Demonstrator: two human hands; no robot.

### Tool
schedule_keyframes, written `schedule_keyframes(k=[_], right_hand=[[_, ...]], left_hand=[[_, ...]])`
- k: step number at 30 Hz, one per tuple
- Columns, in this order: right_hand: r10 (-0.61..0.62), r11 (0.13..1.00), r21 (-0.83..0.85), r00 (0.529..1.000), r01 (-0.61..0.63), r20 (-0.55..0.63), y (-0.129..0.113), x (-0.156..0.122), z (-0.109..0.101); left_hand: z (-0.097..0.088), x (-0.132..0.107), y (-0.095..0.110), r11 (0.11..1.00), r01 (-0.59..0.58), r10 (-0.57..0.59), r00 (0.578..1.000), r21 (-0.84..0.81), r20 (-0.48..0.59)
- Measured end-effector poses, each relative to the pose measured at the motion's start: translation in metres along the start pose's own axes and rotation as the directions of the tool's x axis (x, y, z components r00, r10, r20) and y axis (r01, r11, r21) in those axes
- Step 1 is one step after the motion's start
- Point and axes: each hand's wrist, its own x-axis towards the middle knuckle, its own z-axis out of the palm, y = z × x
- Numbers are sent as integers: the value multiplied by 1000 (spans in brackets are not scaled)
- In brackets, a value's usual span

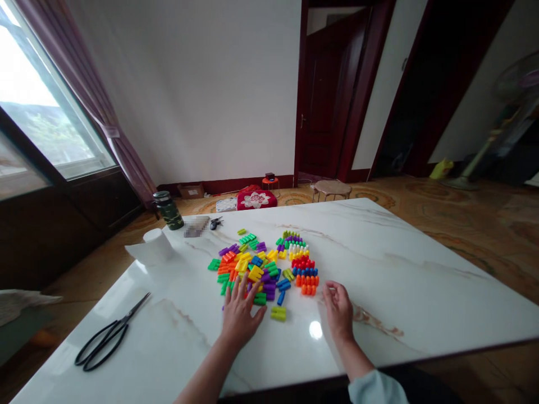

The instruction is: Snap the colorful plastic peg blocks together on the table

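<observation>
Beyond the left grip (pixel 241 312), loose blocks (pixel 255 273) mix purple, green, yellow, orange and blue. Left of the right grip (pixel 339 310), block rows (pixel 303 263) run from orange through blue, red, yellow and white to purple and green. The tabletop (pixel 185 359) around both grips is white with brownish veins; left of the left grip, scissor handles (pixel 119 325) are black.

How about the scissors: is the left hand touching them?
No, the left hand is at the colorful block pile, and the scissors lie apart on the table.
</observation>
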Motion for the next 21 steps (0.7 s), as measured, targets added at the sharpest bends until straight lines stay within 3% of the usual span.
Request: schedule_keyframes(k=[3,13,21], right_hand=[[-13,1000,10,999,13,37,-3,-1,-1],[12,999,28,994,-15,109,2,0,-1],[-60,997,-42,995,63,77,1,0,-1]], left_hand=[[-1,-1,1,999,-39,39,999,-13,23],[-3,1,3,998,-32,30,998,-45,-60],[-2,4,5,987,-107,105,994,-120,-22]])
